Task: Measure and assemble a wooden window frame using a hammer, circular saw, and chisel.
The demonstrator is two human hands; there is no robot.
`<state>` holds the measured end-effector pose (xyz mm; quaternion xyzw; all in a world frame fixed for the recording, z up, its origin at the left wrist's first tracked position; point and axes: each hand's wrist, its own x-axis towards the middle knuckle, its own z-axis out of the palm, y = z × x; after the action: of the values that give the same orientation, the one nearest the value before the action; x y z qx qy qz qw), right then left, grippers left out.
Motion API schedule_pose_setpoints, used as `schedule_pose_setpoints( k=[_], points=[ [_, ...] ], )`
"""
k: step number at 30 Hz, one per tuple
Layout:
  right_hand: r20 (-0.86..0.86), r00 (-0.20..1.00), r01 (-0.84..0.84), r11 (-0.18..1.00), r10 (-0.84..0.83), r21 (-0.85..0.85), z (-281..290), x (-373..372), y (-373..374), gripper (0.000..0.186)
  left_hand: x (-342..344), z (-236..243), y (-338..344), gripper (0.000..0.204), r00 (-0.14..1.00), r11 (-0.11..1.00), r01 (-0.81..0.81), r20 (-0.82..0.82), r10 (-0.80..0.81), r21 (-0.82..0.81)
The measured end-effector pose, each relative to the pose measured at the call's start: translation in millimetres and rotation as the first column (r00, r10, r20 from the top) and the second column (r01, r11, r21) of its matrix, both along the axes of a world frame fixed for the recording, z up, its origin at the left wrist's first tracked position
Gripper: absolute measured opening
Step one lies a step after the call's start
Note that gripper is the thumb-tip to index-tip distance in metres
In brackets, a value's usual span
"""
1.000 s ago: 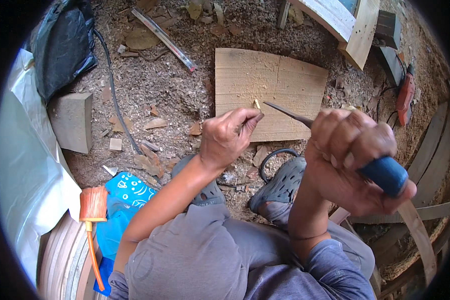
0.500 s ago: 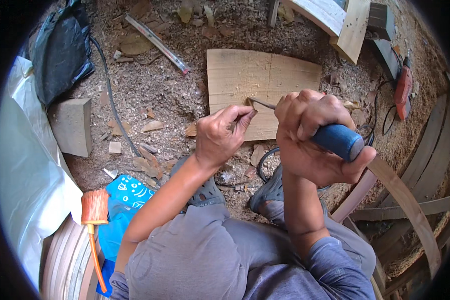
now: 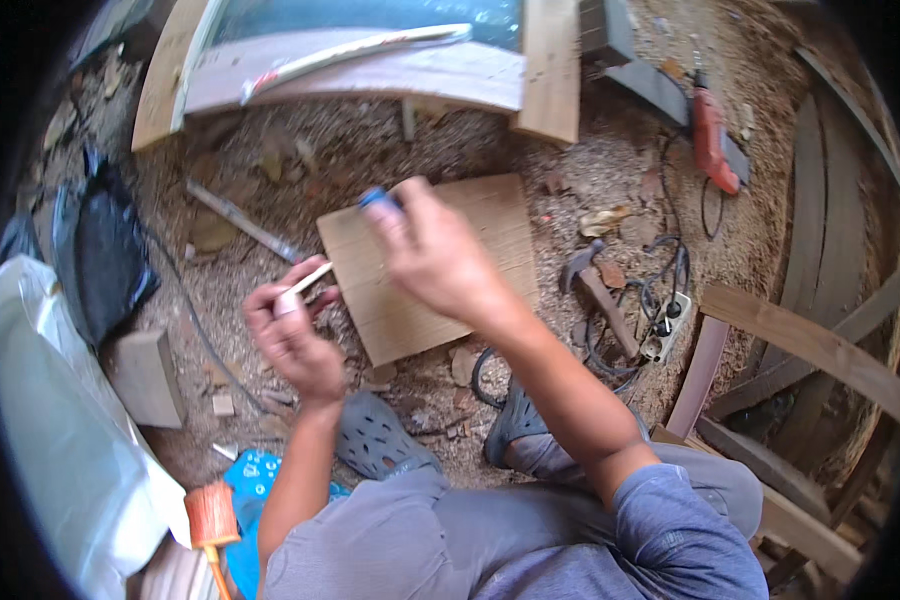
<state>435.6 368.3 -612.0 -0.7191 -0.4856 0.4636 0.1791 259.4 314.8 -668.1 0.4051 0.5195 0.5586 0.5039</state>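
Note:
A flat wooden board (image 3: 470, 250) lies on the ground in front of my feet. My left hand (image 3: 300, 340), beside the board's left edge, is closed on a slim pale stick (image 3: 308, 282) pointing up and right. Above the board, my right hand (image 3: 435, 250) is wrapped round a blue-handled tool (image 3: 378, 198). Motion blurs this hand, and the tool's metal shaft does not show.
A wood-framed panel (image 3: 360, 75) lies ahead, with a long wrapped item on it. To the right are a hammer (image 3: 605, 300), a power strip (image 3: 667, 328) with cords and a red power tool (image 3: 712, 140). An orange brush (image 3: 212, 515) lies at lower left.
My right hand has moved left and forward with the blue-handled tool, away from my left hand. The left hand has shifted left and now shows the pale stick. The view has shifted, showing more ahead.

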Motion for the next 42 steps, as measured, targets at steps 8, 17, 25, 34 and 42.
schedule_pose_setpoints(
  k=[8, 17, 25, 34, 42],
  points=[
    [0.534, 0.764, -0.573, 0.761, 0.361, 0.305, 0.1, 33.3, -11.7, 0.029, 12.2, 55.4, 55.5, 0.019, 0.999, 0.994, -0.033, -0.031, 0.036, 0.1],
    [0.521, 0.584, -0.616, 0.758, 0.622, -0.214, 80.4, 267.3, -179.0, 0.064, 58.1, 114.8, 89.2, 0.03, 0.863, 0.862, 0.498, -0.044, -0.503, -0.099],
    [0.604, 0.779, -0.247, 0.968, 0.171, 0.045, 3.9, 264.9, -226.5, 0.068, 150.2, 133.4, 153.4, 0.027, 0.521, 0.664, 0.715, -0.468, -0.714, -0.217],
    [0.518, 0.855, -0.059, 0.998, 0.033, 0.033, 12.8, 252.3, -225.6, 0.048, 215.4, 39.6, 179.3, 0.023, 0.692, 0.852, 0.49, -0.676, -0.253, 0.183],
    [0.298, 0.936, 0.106, 0.957, -0.188, 0.27, 34.8, 254.2, -227.3, 0.034, 216.4, 21.5, 178.4, 0.029, 0.619, 0.769, 0.58, -0.759, -0.201, 0.269]
  ],
)
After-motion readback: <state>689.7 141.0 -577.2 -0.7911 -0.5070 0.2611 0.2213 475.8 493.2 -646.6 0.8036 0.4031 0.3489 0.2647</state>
